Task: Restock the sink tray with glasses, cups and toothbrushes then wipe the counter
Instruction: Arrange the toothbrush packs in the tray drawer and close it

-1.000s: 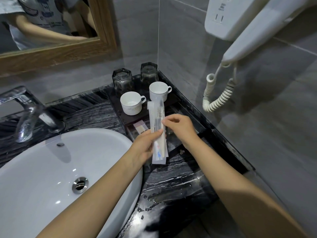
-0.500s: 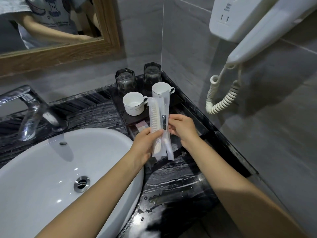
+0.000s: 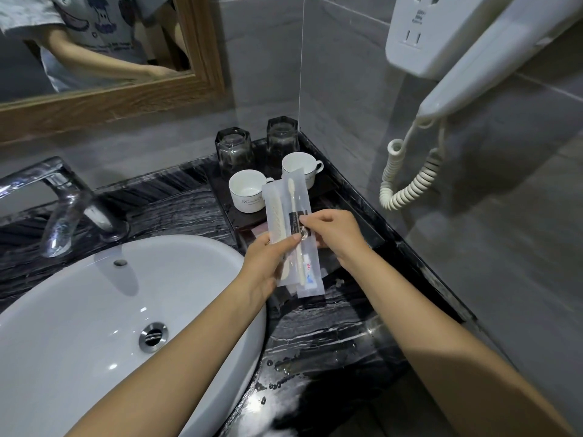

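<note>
My left hand (image 3: 266, 263) grips a clear packet with a comb (image 3: 276, 216) and, beside it, a clear toothbrush packet (image 3: 304, 234) holding a pale toothbrush and a small toothpaste tube. My right hand (image 3: 336, 233) pinches the toothbrush packet at its dark label. Both packets are held upright over the front of the dark tray (image 3: 328, 187) in the counter's corner. On the tray stand two upturned glasses (image 3: 234, 151) (image 3: 281, 138) at the back and two white cups (image 3: 247, 193) (image 3: 307, 167) in front of them.
A white basin (image 3: 94, 326) with a chrome tap (image 3: 63, 200) fills the left. The black marble counter (image 3: 315, 335) is wet with drops. A wall hair dryer (image 3: 473, 58) with a coiled cord (image 3: 407, 178) hangs on the right. A wood-framed mirror (image 3: 110, 102) is above.
The packets have risen and fanned apart, the toothbrush packet sliding clear of the comb packet. My right hand has shifted to pinch the toothbrush packet at its label.
</note>
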